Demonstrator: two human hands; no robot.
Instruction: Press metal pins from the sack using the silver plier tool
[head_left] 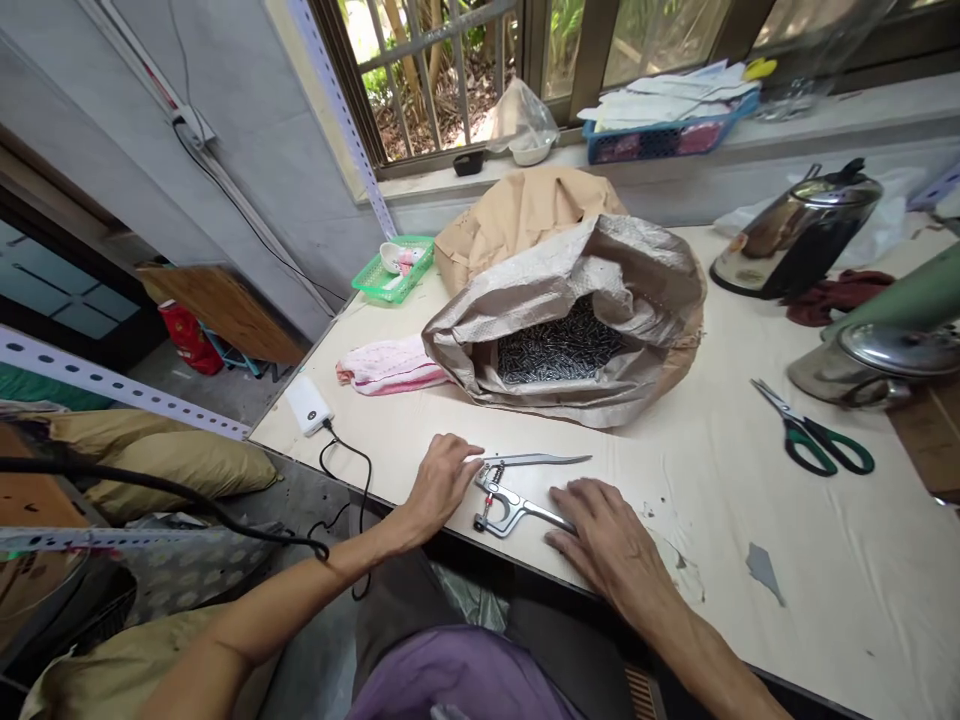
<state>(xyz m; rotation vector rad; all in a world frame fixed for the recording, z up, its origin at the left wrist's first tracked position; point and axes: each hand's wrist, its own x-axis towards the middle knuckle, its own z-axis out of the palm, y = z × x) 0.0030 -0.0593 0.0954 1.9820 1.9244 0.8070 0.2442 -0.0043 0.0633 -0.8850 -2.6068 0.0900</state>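
Snap fastener pliers point(517, 508) lie on the table in front of me, their silver handles spread apart and pointing right. A spring and a small red part show near the jaws. My left hand point(444, 482) is beside the head of the pliers, fingers stretched out, fingertips at or touching the upper handle's pivot end. Over the end of the lower handle rests my right hand point(611, 530), with thumb and fingers apart and not wrapped round it. Behind the pliers, an open paper-covered sack point(660, 340) holds many small dark metal pieces point(562, 345).
Green-handled scissors point(814, 440) lie at the right, near a metal mug point(840, 375) and a kettle point(802, 230). A white power bank point(307, 405) with a black cable lies left. A pink cloth point(394, 365) and green basket point(364, 280) sit behind it.
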